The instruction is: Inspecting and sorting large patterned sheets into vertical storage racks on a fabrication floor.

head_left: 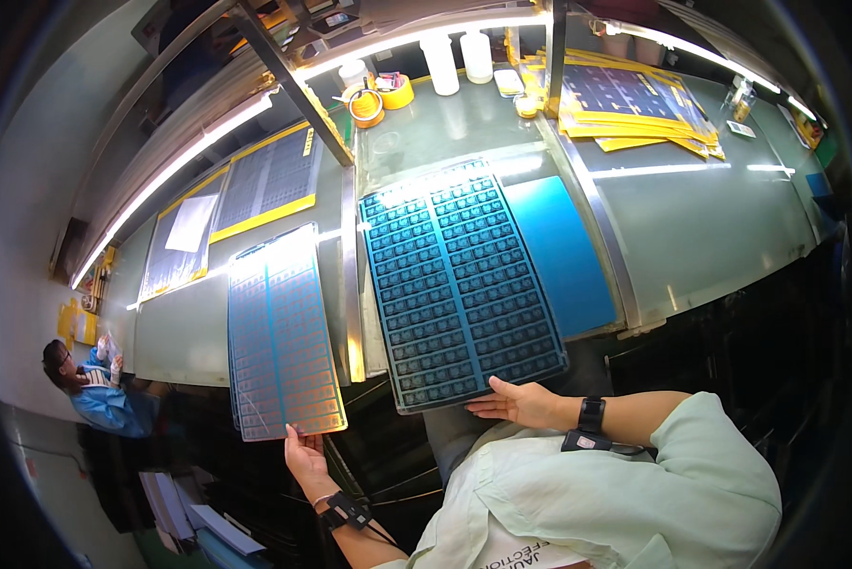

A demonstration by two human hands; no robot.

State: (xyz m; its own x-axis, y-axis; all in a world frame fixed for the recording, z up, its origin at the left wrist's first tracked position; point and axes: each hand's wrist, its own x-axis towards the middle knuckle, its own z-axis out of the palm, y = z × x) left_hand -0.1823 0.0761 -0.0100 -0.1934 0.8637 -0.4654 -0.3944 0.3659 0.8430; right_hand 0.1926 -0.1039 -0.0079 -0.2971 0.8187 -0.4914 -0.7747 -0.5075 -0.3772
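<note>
My left hand (305, 457) is closed on the near edge of a printed circuit panel (288, 356), thumb on top. This panel is coppery with blue lines and a blue strip down its middle, and it catches the lamp's glare. My right hand (521, 403) grips the near right corner of a darker panel (464, 294), thumb above and fingers partly hidden beneath. Rows of small repeated patterns fill it on both sides of a blue central strip. A plain blue sheet (568, 261) lies on the glass-topped bench (398, 142), partly covered by the dark panel.
Yellow-edged films (265, 180) lie at the back left, and a stack of them (635, 104) at the back right. Orange tape (365, 108) and white bottles (439, 66) stand behind. Metal posts (298, 85) rise from the bench. A co-worker (108, 389) sits far left.
</note>
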